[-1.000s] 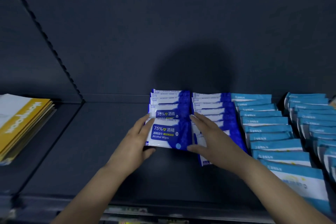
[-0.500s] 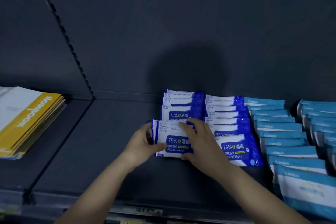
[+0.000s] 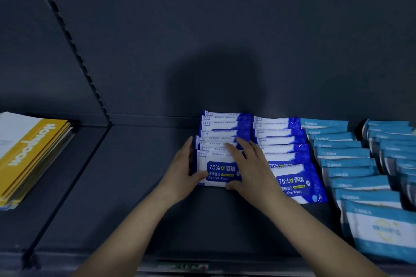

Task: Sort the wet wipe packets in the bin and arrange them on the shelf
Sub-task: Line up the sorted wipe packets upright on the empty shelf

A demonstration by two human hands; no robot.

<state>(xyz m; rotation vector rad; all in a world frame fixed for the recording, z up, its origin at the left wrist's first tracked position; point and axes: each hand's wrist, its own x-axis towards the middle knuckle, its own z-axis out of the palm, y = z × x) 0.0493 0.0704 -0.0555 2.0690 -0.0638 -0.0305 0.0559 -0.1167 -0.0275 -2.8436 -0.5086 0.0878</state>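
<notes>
Change: both grips have pushed the loose front packet [image 3: 219, 171] back, so it now overlaps the dark-blue row [image 3: 225, 128] behind it.
Front packet: flat, glossy film pouch, white and dark blue, rectangular; long axis runs left to right between the grips, printed face up.
Left grip [image 3: 180, 168]: fingers straight along the pouch's left edge, thumb pinching its lower corner.
Right grip [image 3: 252, 168]: fingers spread over the top edges, thumb hooked under the bottom edge, clasping it.
Right of the right grip: a second dark-blue row [image 3: 290, 180], then pale-blue packets [image 3: 344, 155].
Shelf [image 3: 135, 186]: matte dark grey.
</notes>
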